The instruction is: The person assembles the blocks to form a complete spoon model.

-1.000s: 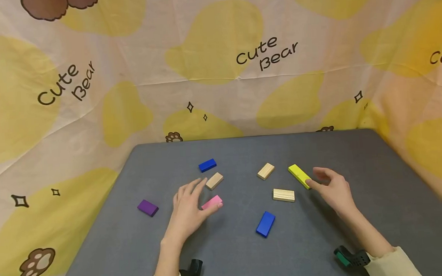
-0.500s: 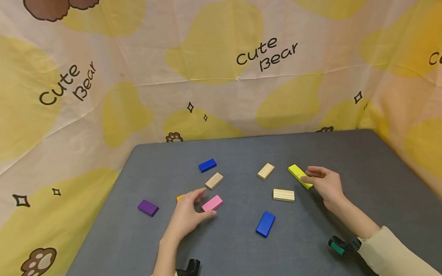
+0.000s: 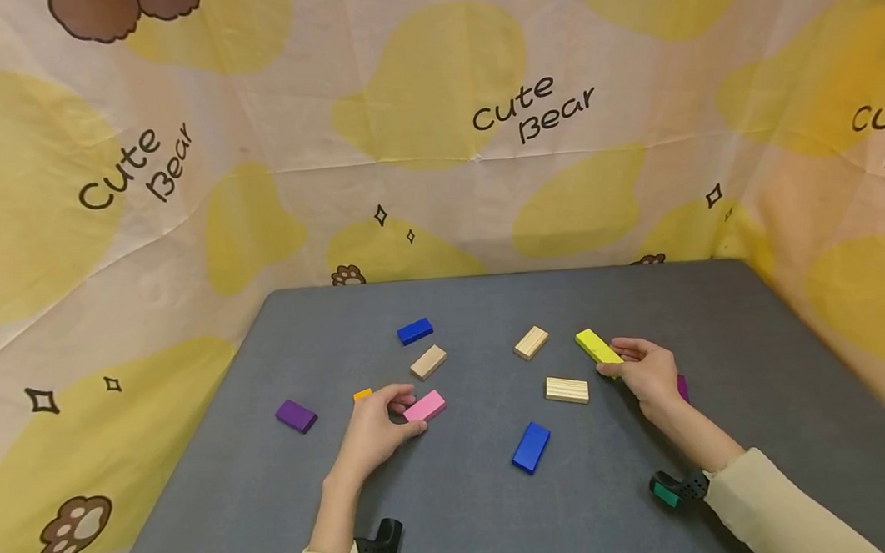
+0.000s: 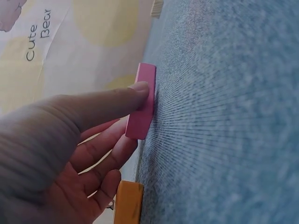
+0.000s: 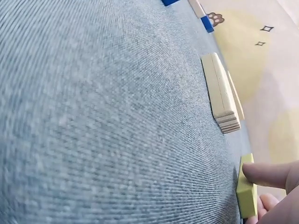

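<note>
My left hand (image 3: 379, 426) pinches a pink wooden block (image 3: 425, 406) lying on the grey table. In the left wrist view the thumb presses one face of the pink block (image 4: 141, 119) and fingers meet it from behind. An orange block (image 4: 128, 203) lies beside the little finger, mostly hidden by the hand in the head view. With thumb and fingers, my right hand (image 3: 646, 376) grips the near end of a yellow block (image 3: 595, 345). Behind that hand, a purple-magenta block (image 3: 683, 387) is partly visible.
Between the hands lie a blue block (image 3: 531, 447) and two plain wooden blocks, one striped (image 3: 567, 390) and one farther back (image 3: 532, 343). Another plain block (image 3: 429, 361) and a blue block (image 3: 415, 331) lie beyond the left hand. A purple block (image 3: 296, 416) is at left.
My left hand has drawn back and closed on the pink block, uncovering the orange one. The right hand has shifted left and closed on the yellow block, revealing the purple-magenta block behind it.
</note>
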`<state>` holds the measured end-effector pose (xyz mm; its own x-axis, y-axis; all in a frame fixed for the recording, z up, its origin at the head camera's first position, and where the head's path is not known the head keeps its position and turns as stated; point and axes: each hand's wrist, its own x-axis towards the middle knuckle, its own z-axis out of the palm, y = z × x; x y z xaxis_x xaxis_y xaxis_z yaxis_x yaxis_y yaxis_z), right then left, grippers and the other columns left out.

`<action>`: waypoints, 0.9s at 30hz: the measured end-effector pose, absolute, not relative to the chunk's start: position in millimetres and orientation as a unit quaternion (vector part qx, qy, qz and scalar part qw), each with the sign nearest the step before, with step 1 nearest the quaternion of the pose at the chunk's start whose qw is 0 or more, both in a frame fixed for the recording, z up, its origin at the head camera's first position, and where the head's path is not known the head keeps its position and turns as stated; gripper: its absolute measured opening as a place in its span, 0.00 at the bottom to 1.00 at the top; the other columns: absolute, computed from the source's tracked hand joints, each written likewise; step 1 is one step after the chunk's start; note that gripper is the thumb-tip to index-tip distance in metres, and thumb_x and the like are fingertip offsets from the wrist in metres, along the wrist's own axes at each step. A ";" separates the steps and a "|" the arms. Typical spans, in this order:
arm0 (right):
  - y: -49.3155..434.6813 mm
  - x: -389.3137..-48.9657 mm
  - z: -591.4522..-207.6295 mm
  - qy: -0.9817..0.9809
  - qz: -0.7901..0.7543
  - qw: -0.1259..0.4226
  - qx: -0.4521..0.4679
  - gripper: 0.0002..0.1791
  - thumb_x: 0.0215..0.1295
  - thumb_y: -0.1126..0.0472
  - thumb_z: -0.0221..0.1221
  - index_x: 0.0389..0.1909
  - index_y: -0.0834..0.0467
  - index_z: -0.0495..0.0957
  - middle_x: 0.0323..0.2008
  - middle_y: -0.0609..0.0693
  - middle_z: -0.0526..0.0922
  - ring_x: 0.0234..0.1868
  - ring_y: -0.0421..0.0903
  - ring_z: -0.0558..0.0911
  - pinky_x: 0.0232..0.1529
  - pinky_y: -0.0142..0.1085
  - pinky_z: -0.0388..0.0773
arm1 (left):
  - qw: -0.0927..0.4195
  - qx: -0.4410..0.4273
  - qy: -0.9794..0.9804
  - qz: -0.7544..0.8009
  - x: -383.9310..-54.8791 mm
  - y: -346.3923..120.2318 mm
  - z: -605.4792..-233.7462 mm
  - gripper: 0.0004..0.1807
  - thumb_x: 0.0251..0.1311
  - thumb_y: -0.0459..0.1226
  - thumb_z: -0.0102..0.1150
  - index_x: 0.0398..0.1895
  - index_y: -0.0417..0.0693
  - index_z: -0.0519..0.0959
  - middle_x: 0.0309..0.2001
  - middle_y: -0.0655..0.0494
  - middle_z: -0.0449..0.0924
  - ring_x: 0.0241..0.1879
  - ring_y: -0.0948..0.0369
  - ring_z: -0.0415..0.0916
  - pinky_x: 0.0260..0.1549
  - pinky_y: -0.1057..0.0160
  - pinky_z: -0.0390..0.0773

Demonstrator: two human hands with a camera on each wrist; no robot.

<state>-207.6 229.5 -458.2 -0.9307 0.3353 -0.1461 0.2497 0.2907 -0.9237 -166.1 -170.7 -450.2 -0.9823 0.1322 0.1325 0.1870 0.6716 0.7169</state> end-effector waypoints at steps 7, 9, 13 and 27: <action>227.0 -207.9 -458.9 -0.806 0.559 0.056 -0.184 0.30 0.53 0.67 0.73 0.58 0.66 0.76 0.55 0.61 0.77 0.51 0.53 0.74 0.55 0.42 0.73 | 0.035 -0.089 -0.922 -0.375 -167.1 -170.6 -450.6 0.27 0.45 0.36 0.79 0.51 0.43 0.82 0.41 0.58 0.83 0.40 0.60 0.78 0.46 0.51 0.75; 225.4 -207.4 -459.7 -0.808 0.556 0.060 -0.183 0.30 0.53 0.67 0.73 0.58 0.66 0.76 0.54 0.62 0.77 0.51 0.54 0.74 0.55 0.43 0.73 | 0.035 -0.088 -0.924 -0.371 -166.5 -170.9 -451.4 0.26 0.45 0.36 0.79 0.51 0.44 0.82 0.41 0.58 0.83 0.40 0.60 0.78 0.45 0.51 0.76; 224.3 -207.0 -460.9 -0.810 0.551 0.067 -0.190 0.29 0.52 0.67 0.73 0.57 0.66 0.77 0.53 0.62 0.77 0.51 0.55 0.74 0.56 0.46 0.72 | 0.034 -0.093 -0.923 -0.371 -166.5 -170.0 -452.4 0.26 0.45 0.36 0.79 0.51 0.43 0.82 0.41 0.57 0.83 0.40 0.60 0.78 0.45 0.51 0.76; 222.8 -205.9 -466.9 -0.802 0.555 0.098 -0.200 0.27 0.50 0.68 0.74 0.54 0.66 0.79 0.50 0.61 0.79 0.48 0.53 0.75 0.49 0.40 0.73 | 0.031 -0.084 -0.927 -0.365 -164.4 -166.9 -454.4 0.26 0.46 0.37 0.79 0.52 0.44 0.82 0.42 0.58 0.83 0.41 0.60 0.77 0.47 0.52 0.76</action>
<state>-205.9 222.8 -466.9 -0.9005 0.4297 -0.0659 0.2130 0.3040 -0.9286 -164.4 -166.9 -454.4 -0.9840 0.1329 0.1187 0.1781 0.7192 0.6716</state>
